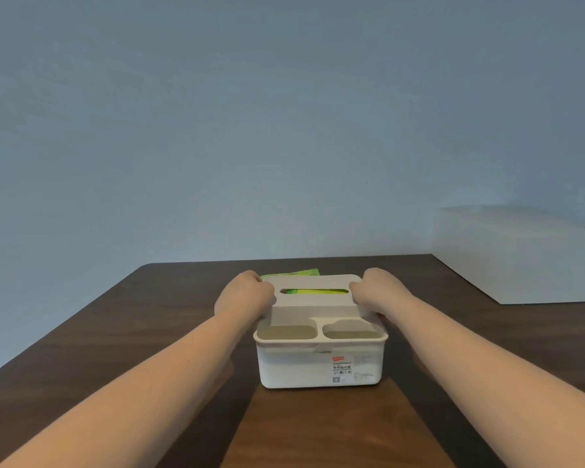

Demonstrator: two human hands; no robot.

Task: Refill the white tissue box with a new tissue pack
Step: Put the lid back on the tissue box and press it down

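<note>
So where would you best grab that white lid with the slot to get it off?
At its two short ends, one hand from each side, as the left hand and right hand do now. The lid is a wide, flat cap on the tissue box; its ends are free, while open compartments sit at its near edge and the green tissue pack behind.
</note>
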